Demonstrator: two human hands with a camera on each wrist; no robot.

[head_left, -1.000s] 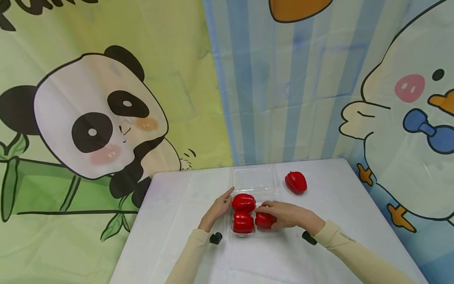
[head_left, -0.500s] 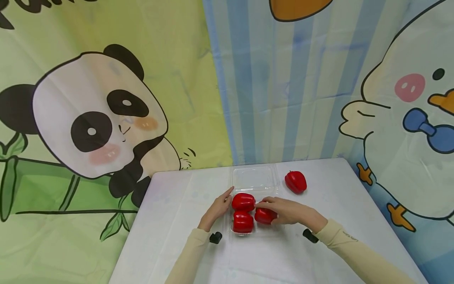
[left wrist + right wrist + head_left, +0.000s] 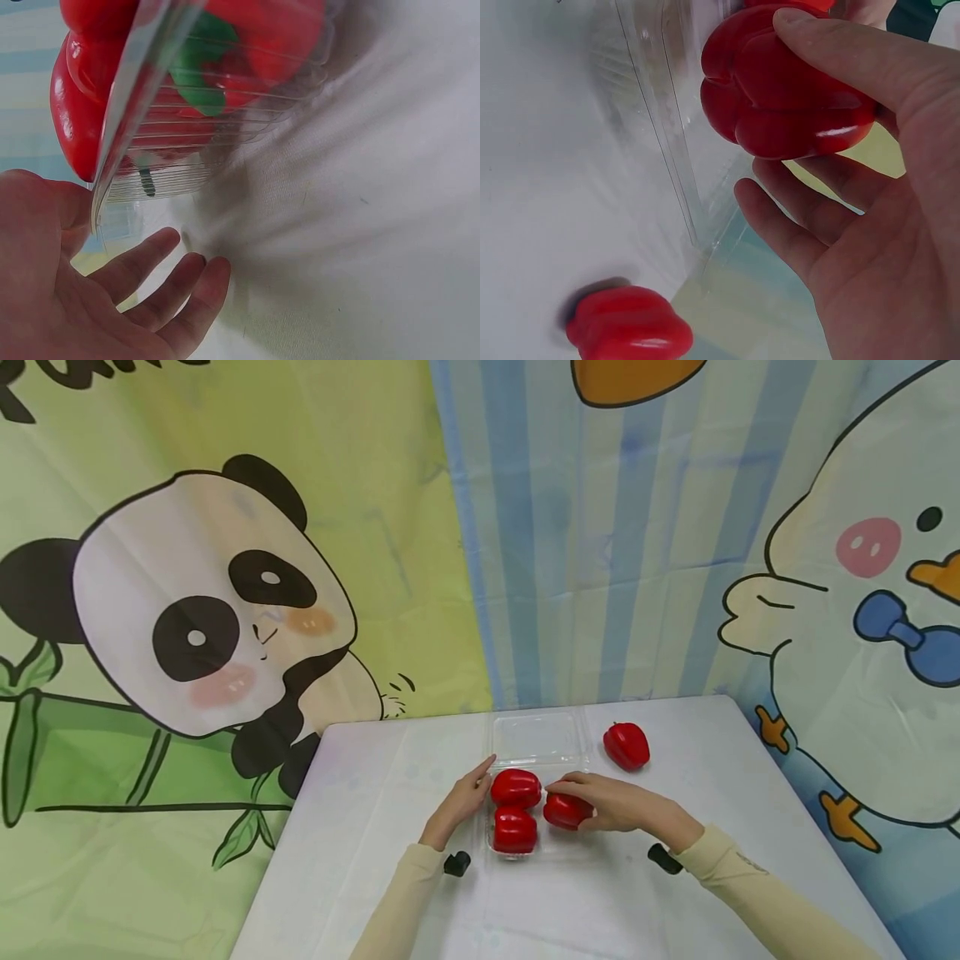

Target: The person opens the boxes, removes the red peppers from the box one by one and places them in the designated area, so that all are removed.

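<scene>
A clear plastic clamshell box (image 3: 519, 857) lies on the table with its lid (image 3: 538, 739) folded back. Two red bell peppers sit in its left half, a rear one (image 3: 516, 787) and a front one (image 3: 514, 830). My right hand (image 3: 618, 802) grips another red bell pepper (image 3: 787, 90) between thumb and fingers, over the box's right half. In the right wrist view this pepper looks raised above the tray. Beside the box's left side, my left hand (image 3: 459, 803) touches the rim (image 3: 105, 176), its other fingers extended and holding nothing.
One more red bell pepper (image 3: 626, 746) rests on the white table (image 3: 375, 827), right of the lid. Behind the table hangs a cloth backdrop (image 3: 540, 568) with a panda and a duck. Black wrist cameras show below both hands.
My right hand has lifted the bell pepper slightly from its spot in the box and shifted it a little right and away. The left hand stays in place.
</scene>
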